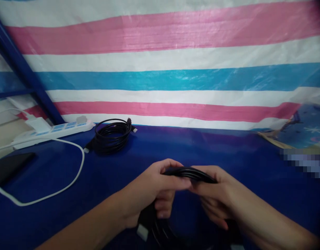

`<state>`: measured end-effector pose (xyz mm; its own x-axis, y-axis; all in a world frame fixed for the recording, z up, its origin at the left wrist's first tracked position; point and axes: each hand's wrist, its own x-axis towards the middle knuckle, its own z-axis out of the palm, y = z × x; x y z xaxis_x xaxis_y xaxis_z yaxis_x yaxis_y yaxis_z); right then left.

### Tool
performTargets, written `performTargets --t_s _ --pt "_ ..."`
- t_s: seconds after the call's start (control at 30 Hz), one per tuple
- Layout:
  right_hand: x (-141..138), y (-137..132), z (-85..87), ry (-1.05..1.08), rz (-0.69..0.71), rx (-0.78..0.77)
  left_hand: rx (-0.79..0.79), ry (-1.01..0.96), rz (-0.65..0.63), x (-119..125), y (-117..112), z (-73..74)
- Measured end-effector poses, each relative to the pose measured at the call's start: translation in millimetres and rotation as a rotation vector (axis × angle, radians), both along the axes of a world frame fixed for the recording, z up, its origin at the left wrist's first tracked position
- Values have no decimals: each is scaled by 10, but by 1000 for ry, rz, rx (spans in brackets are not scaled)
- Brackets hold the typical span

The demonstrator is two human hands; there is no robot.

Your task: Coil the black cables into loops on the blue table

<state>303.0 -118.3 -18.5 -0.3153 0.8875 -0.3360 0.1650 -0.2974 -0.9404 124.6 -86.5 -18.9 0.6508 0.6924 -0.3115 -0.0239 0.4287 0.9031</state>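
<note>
Both my hands hold a bundle of black cable [189,173] over the dark blue table [240,163], near its front edge. My left hand [152,192] is closed round the left part of the loop, thumb on top. My right hand [214,194] is closed on the right part, fingers curled under it. The rest of the cable hangs below my hands, with a pale plug end [142,232] showing under my left wrist. A second black cable coil [111,136] lies at the back left of the table, apart from my hands.
A white power strip [54,131] lies at the far left with a white cord [71,184] looping forward across the table. A dark phone [8,166] rests at the left edge. A striped pink, white and blue sheet [175,69] hangs behind.
</note>
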Motion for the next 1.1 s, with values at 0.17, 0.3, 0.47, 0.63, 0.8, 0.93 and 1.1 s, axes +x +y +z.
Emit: performTargets --t_s 0.17,0.3,0.47,0.63,0.8,0.93,1.1 --pt "12 -97 210 -283 143 525 433 204 -155 -119 -121 284" --pt "47 -8 158 -269 159 410 397 221 -241 -194 15 217" --pt "168 66 126 -98 515 131 293 269 -602 -325 149 138" --pt "100 61 56 -74 461 181 184 114 -647 -258 70 84" --pt "-13 54 -80 -21 239 100 131 -6 -527 -80 -108 66" --pt "12 49 -51 21 282 16 175 10 -321 -75 -139 78" --pt "-107 -39 -77 365 105 -65 265 114 135 -87 51 -3"
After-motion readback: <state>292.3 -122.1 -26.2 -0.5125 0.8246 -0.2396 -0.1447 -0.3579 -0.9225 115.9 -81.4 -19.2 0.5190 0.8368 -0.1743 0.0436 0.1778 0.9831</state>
